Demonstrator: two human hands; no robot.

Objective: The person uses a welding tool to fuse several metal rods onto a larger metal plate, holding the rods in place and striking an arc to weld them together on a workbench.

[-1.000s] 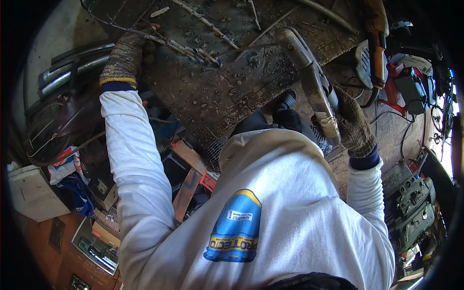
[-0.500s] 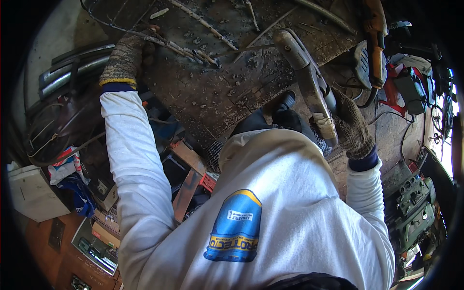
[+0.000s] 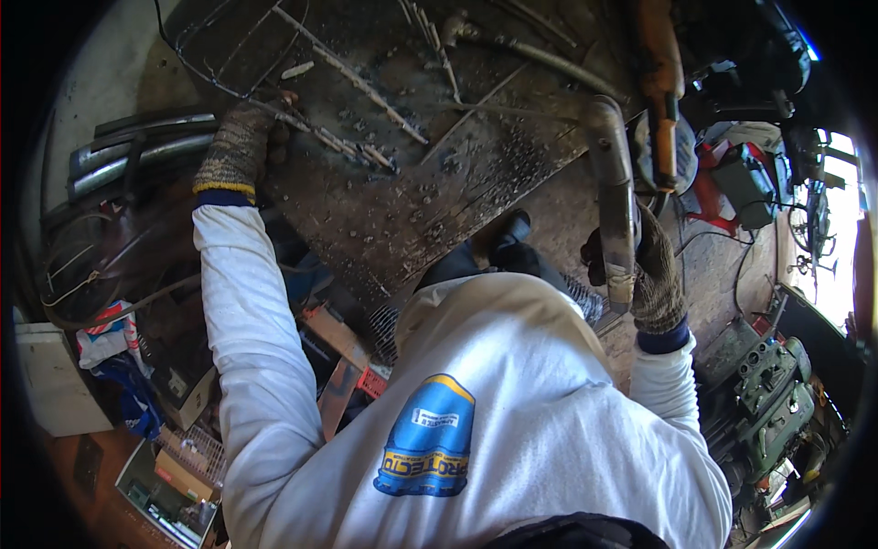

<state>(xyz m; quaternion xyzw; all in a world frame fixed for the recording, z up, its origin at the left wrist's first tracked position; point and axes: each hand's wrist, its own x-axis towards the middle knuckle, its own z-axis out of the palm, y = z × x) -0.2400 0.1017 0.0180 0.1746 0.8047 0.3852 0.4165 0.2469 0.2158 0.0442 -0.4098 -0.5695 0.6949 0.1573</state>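
At the far left of the workbench [image 3: 366,215], my left hand [image 3: 247,142], in a knitted work glove, is closed around a thin metal rod frame [image 3: 206,78]. The frame's joined rod ends [image 3: 361,151] point right, low over the bench top. On the right, my gloved right hand [image 3: 657,274] grips the lower end of what looks like a welding electrode holder [image 3: 615,174]. A thin dark electrode [image 3: 530,112] sticks out leftward from its head, apart from the rod ends. My right fingers are partly hidden behind the handle.
A long rod [image 3: 352,78], a hammer with a tubular handle [image 3: 540,59] and bits of spatter lie on the bench. An orange power tool [image 3: 663,82] stands at the bench's right edge. Curved metal tubes [image 3: 142,165] are at left; a greasy engine part [image 3: 768,393] sits at lower right.
The electrode holder has swung more upright, and its electrode has moved away from the rod ends. My left hand keeps its grip on the rod frame. The whole view has shifted slightly.
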